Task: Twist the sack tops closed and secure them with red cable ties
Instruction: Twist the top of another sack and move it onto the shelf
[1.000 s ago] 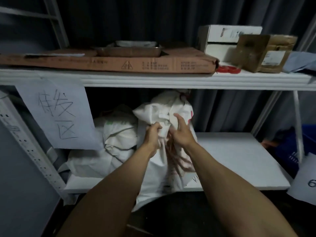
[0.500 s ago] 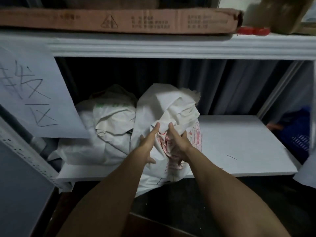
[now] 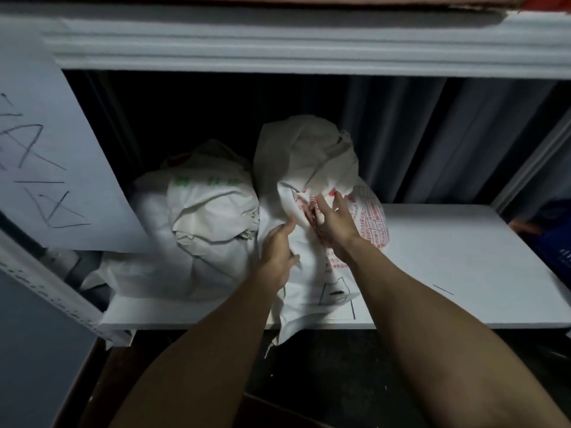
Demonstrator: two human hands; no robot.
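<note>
In the head view I see 2 white sacks on the lower shelf [image 3: 448, 257]. The green-printed sack [image 3: 210, 205] sits to the left, and the red-printed sack [image 3: 309, 156] stands just beside it, touching it, with its bottom corner hanging over the shelf's front edge. The top of the red-printed sack stands loose and crumpled, not twisted, close under the upper shelf [image 3: 309, 41]. The left hand [image 3: 278, 251] lies against the sack's left flank with fingers nearly straight and grips nothing. The right hand [image 3: 335, 225] rests flat on the red lettering, fingers extended, also holding nothing. No red cable tie shows in either hand. I judge the gathering is only about to begin. To do it well, I'd bunch the slack just above the contents and clamp that neck low with 1 hand. The other hand would wind the loose top in 1 direction until it is narrow and firm. The fabric looks stiff and may spring open, so I'd keep the neck pinched while fetching a tie.
</note>
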